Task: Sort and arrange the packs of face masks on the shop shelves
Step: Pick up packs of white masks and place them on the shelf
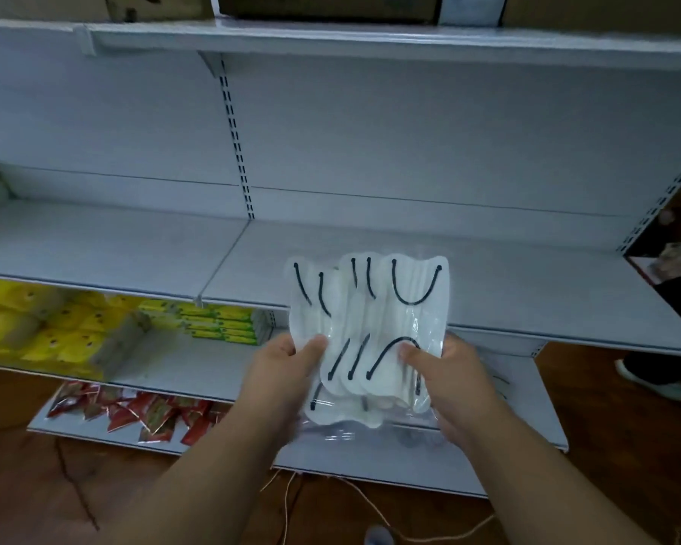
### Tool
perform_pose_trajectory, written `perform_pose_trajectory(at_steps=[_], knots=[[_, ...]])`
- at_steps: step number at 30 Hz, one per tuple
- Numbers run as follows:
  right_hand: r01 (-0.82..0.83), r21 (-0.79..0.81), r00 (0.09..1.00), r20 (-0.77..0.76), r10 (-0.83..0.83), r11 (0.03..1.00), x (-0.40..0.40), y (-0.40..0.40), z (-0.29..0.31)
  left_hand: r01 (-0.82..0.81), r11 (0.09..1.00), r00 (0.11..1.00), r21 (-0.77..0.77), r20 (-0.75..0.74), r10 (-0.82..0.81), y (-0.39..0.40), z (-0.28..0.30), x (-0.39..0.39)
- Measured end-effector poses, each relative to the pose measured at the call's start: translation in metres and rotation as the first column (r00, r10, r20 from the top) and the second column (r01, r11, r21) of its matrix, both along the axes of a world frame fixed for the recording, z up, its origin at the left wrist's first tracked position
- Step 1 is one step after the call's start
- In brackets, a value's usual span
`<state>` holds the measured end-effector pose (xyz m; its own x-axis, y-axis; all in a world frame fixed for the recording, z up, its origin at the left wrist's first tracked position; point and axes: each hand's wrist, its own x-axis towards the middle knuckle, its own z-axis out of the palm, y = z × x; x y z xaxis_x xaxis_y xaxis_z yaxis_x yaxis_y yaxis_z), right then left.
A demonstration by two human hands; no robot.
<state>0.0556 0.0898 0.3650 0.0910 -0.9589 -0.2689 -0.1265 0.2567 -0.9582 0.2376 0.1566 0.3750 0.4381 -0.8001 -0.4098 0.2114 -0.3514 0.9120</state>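
You hold a pack of face masks [370,332] in front of you with both hands. The pack is a clear plastic bag with white masks inside, and the masks have black ear loops. Your left hand [288,371] grips the pack's left edge, with the thumb on top of the plastic. Your right hand [445,375] grips the right edge the same way, thumb pressed on the front. The pack is up in the air, tilted so its top leans away from you. It is in front of the near edge of the middle shelf [488,285] and touches no shelf.

The middle shelf is white and runs from left to right. Above it is a top shelf [370,37] with brown boxes [327,7] on it, partly out of sight.

Below and to the left, a lower shelf [197,367] holds yellow packs [40,328] stacked together at the far left. Just to their right sits a pile of green and yellow boxes [221,322]. Under that, the bottom shelf [95,430] holds red shiny packets [134,413] lying in a row.

The floor [626,446] is brown wood. A thin string [370,509] lies on it near your arms. At the far right you can see someone's white shoe [653,381] on the floor.
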Motion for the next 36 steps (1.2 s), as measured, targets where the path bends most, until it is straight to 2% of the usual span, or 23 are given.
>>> perform_pose_trajectory(at_steps=[4, 8, 14, 17, 19, 21, 23, 26, 30, 32, 34, 36], knots=[[-0.016, -0.034, 0.999, -0.033, 0.015, 0.999, 0.017, -0.076, -0.003, -0.011, 0.999, 0.968, -0.038, 0.25, 0.021, -0.074, -0.009, 0.02], [-0.08, -0.047, 0.992, -0.107, 0.074, 0.996, 0.036, -0.147, -0.004, 0.049, 0.999, 0.86, -0.019, 0.51, -0.033, -0.143, -0.006, 0.044], [-0.106, -0.015, 0.98, -0.172, 0.102, 0.994, 0.066, -0.224, -0.023, 0.115, 0.988, 0.768, 0.1, 0.622, -0.152, -0.222, -0.014, 0.076], [-0.11, -0.087, 0.942, -0.328, 0.075, 0.99, 0.082, -0.247, -0.04, 0.178, 0.968, 0.676, 0.176, 0.693, -0.25, -0.247, -0.028, 0.092], [-0.116, -0.143, 0.871, -0.489, 0.032, 0.983, 0.088, -0.253, -0.05, 0.212, 0.948, 0.599, 0.238, 0.735, -0.318, -0.258, -0.038, 0.098], [-0.116, -0.182, 0.785, -0.62, -0.022, 0.976, 0.094, -0.252, -0.053, 0.225, 0.936, 0.568, 0.269, 0.744, -0.351, -0.265, -0.046, 0.101], [-0.132, -0.195, 0.697, -0.715, -0.049, 0.972, 0.098, -0.248, -0.054, 0.23, 0.927, 0.53, 0.297, 0.76, -0.375, -0.27, -0.054, 0.102], [-0.189, -0.205, 0.537, -0.84, -0.074, 0.96, 0.108, -0.243, -0.049, 0.246, 0.907, 0.427, 0.341, 0.802, -0.417, -0.274, -0.059, 0.105], [-0.219, -0.226, 0.343, -0.929, -0.142, 0.949, 0.115, -0.24, -0.045, 0.26, 0.931, 0.363, 0.257, 0.867, -0.34, -0.272, -0.062, 0.11], [-0.261, -0.201, 0.257, -0.957, -0.133, 0.944, 0.117, -0.239, -0.044, 0.284, 0.935, 0.243, 0.21, 0.928, -0.283, -0.271, -0.064, 0.11], [-0.323, -0.184, 0.195, -0.973, -0.124, 0.928, 0.118, -0.236, -0.041, 0.329, 0.926, 0.152, 0.183, 0.958, -0.243, -0.27, -0.066, 0.109], [-0.391, -0.202, 0.19, -0.972, -0.136, 0.898, 0.12, -0.231, -0.038, 0.38, 0.913, 0.143, 0.151, 0.965, -0.219, -0.265, -0.066, 0.108]])
